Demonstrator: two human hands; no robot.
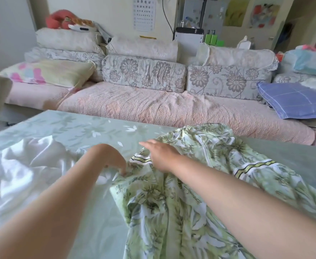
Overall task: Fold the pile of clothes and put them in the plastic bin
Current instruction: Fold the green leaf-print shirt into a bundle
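**Spreading the green garment for its first fold**

The green garment [172, 212] lies rumpled on the table [78, 126], not yet folded. It runs from the near edge up toward the sofa [153, 107], which stands beyond it.

The left hand [114, 159] is at the garment's left edge. Its fingers are curled down and the fingertips pinch a bit of that edge, likely to draw the cloth out sideways and take up the slack.

The right hand [162, 156] lies palm down on the garment's upper left part, just beside a striped band [142, 158]. Its fingers are straight and relaxed and grasp nothing. It seems to pin or smooth the fabric while the other hand pulls.

A second striped band [254, 166] shows on the garment's right side, so both sleeves or hems appear loose and unaligned.

A white garment [22, 169] is bunched to the left of the green one, near it but not under either hand. It looks like the next piece waiting.

No plastic bin shows plainly. A blue sliver at the frame edge, right of the green garment, is too cut off to name.

By my judgement the task is at an early stage, since nothing visible is folded.
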